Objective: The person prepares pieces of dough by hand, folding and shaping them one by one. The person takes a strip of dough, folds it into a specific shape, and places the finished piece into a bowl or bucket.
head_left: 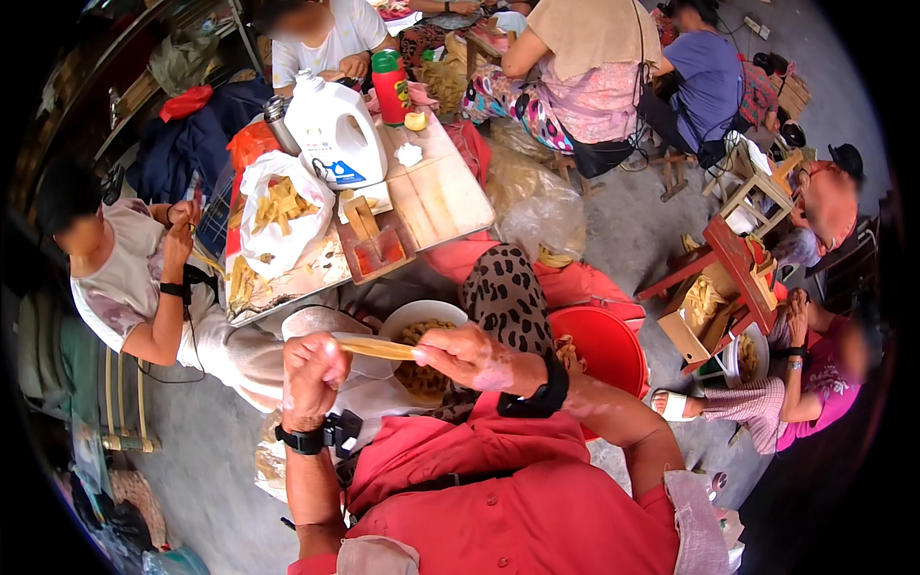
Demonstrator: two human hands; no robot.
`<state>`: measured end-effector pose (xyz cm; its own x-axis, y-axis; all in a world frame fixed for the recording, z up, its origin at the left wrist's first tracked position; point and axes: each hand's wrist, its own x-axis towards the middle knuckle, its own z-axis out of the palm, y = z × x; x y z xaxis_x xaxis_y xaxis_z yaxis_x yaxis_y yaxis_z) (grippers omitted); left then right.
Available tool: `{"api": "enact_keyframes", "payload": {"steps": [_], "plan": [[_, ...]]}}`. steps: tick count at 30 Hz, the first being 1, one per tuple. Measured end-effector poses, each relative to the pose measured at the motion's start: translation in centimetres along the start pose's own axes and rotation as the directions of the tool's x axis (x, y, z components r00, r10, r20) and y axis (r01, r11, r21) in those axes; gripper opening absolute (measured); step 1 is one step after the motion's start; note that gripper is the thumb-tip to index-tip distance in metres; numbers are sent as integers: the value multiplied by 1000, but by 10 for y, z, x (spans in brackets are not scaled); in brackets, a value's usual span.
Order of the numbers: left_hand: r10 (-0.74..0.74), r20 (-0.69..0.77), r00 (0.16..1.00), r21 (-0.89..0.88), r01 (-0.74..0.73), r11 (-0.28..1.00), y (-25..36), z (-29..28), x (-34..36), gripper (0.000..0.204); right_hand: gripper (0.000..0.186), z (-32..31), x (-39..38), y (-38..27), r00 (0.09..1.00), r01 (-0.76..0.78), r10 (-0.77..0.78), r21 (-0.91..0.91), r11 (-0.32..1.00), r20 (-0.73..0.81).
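Stretched level between my two hands is a flat, pale yellow strip (379, 347). My left hand (314, 376) pinches its left end, and my right hand (460, 359) grips its right end with fingers curled. Just below and behind the strip, a white bowl (415, 311) holds many yellowish pieces, partly hidden by my hands. Right of my right hand stands a red bucket (613, 345) with similar pale pieces inside.
A low table (444, 192) ahead carries a white jug (335, 134), a bag of strips (283, 211), a red flask (390, 91) and a wooden box (374, 259). Several co-workers sit around, one at left (134, 278), another at right (815, 383). Stools and cardboard boxes stand rightward.
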<state>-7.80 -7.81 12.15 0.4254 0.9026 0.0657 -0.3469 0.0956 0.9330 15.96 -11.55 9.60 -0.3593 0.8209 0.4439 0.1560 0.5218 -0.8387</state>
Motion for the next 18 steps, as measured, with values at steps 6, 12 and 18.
{"api": "enact_keyframes", "payload": {"steps": [6,12,18], "plan": [[217,82,973,139,-226,964,-10,40,20,30,17,19,15,9,983,-29,36,43,999,-179],[249,385,889,751,-458,475,-42,40,24,21,21,2,-4,11,952,-285,299,170,943,-64],[221,425,878,724,-476,500,-57,39,25,17,33,8,-16,19,870,-453,493,345,822,-32]]}}
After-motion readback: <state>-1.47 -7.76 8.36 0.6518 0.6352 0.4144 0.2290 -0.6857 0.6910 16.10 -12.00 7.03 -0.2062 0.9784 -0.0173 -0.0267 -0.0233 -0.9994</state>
